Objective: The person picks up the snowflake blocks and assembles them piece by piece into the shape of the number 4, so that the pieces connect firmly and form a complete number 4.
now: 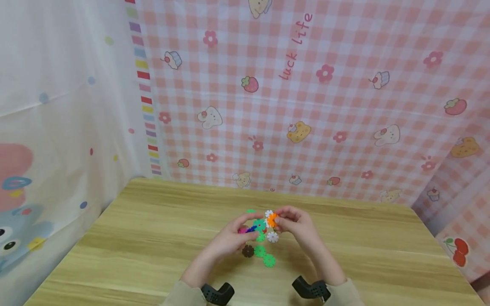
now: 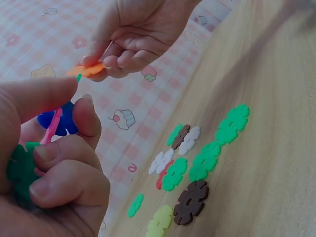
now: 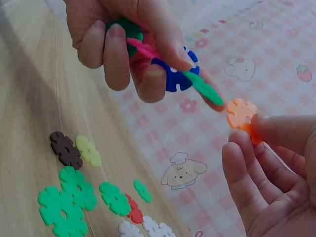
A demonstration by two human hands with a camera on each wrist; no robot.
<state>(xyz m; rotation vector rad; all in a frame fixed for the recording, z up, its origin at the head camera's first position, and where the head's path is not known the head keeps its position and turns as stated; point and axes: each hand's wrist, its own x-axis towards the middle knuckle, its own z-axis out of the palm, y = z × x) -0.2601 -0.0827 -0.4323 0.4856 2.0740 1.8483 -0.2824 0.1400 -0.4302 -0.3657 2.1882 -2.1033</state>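
My left hand (image 1: pixel 227 238) grips a joined chain of plastic snowflake discs. In the right wrist view the chain has a dark green disc (image 3: pixel 134 43), a pink disc (image 3: pixel 143 48), a blue disc (image 3: pixel 178 82) and a bright green disc (image 3: pixel 206 90) at its outer end. My right hand (image 1: pixel 300 223) pinches an orange snowflake disc (image 3: pixel 241 114) between thumb and fingers. The orange disc is held close to the bright green one, edge towards edge; whether they touch I cannot tell. Fingers cover parts of the chain.
Loose discs lie on the wooden table (image 1: pixel 153 238) under the hands: a brown disc (image 2: pixel 198 193), a yellow disc (image 3: pixel 89 150), a red disc (image 3: pixel 134 210), several green discs (image 1: pixel 269 260) and white discs (image 1: pixel 272 237). A pink checked cloth (image 1: pixel 344 140) hangs behind the table.
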